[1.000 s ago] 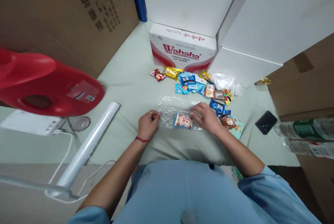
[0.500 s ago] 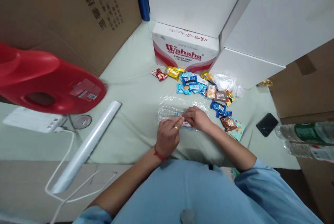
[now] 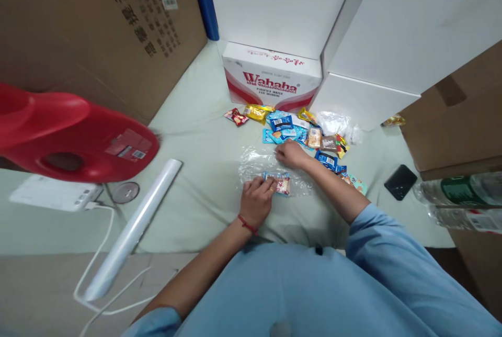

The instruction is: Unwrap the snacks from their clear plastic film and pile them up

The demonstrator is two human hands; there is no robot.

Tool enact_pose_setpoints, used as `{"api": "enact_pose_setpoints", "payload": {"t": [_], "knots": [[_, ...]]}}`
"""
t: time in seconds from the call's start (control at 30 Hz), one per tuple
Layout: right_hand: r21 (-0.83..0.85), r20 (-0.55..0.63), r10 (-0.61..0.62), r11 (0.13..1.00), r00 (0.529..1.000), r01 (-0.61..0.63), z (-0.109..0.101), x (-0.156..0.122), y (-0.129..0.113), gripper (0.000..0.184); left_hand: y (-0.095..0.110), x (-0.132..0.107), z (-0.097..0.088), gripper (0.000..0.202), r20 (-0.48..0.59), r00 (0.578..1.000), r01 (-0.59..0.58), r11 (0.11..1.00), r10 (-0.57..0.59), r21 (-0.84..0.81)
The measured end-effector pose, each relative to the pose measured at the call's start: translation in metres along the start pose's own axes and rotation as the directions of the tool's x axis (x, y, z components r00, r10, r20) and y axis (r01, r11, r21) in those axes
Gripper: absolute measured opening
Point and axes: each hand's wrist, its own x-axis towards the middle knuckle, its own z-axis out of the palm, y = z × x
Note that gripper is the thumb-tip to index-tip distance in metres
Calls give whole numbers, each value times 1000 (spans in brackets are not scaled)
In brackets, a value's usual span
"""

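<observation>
A clear plastic sheet [image 3: 257,161] lies on the pale green cloth [image 3: 196,133] in front of me. On it sits a small snack packet [image 3: 281,184] with a blue edge. My left hand [image 3: 257,199] rests on the sheet with its fingertips pressing the packet's left end. My right hand [image 3: 289,153] reaches forward over the sheet's far edge, fingers curled, touching the near side of a pile of snack packets [image 3: 292,128]. Whether it grips one is hidden.
A Wahaha carton [image 3: 270,76] and white boxes [image 3: 392,28] stand behind the pile. A red jug [image 3: 70,130], a roll of film [image 3: 133,227] and a white power strip [image 3: 50,194] lie left. A black phone [image 3: 400,182] and water bottles [image 3: 458,201] are right.
My right hand left the packet and reached forward to the snack pile. My left hand moved from the sheet's left edge onto the packet.
</observation>
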Motion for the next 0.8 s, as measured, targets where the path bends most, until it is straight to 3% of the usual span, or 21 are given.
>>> {"api": "enact_pose_setpoints", "payload": {"t": [0.07,0.23,0.3,0.4,0.47,0.57,0.67,0.73,0.8], "knots": [[28,6,-55,998,998,54,-7,-4,0,27,1,-1,1,35,-1,1000,-7,1000,7,24],[-15,-180,-275,961,944,277,-16,-47,-9,22,3,-2,3,35,-30,998,-55,996,57,68],[-101,-140,-297,953,945,284,-11,-71,-19,22,4,-4,5,35,-47,997,-59,995,63,74],[-179,-27,-317,935,948,308,7,-104,-33,24,4,-7,11,34,-62,998,-27,999,29,18],[-182,-18,-351,922,936,342,25,-116,-38,26,2,-9,15,31,-71,997,9,999,-12,-47],[-143,-96,-365,926,926,350,53,-121,-37,29,-5,-11,21,29,-74,994,68,984,-81,-163],[-62,-207,-347,938,915,342,75,-120,-32,36,-18,-16,21,30,-76,990,80,920,-118,-383],[5,-250,-338,937,907,350,84,-120,-31,41,-31,-23,19,31,-128,960,148,839,-249,-523],[75,-265,-325,932,908,355,89,-122,-33,46,-48,-31,16,31,-182,842,309,730,-508,-610]]}}
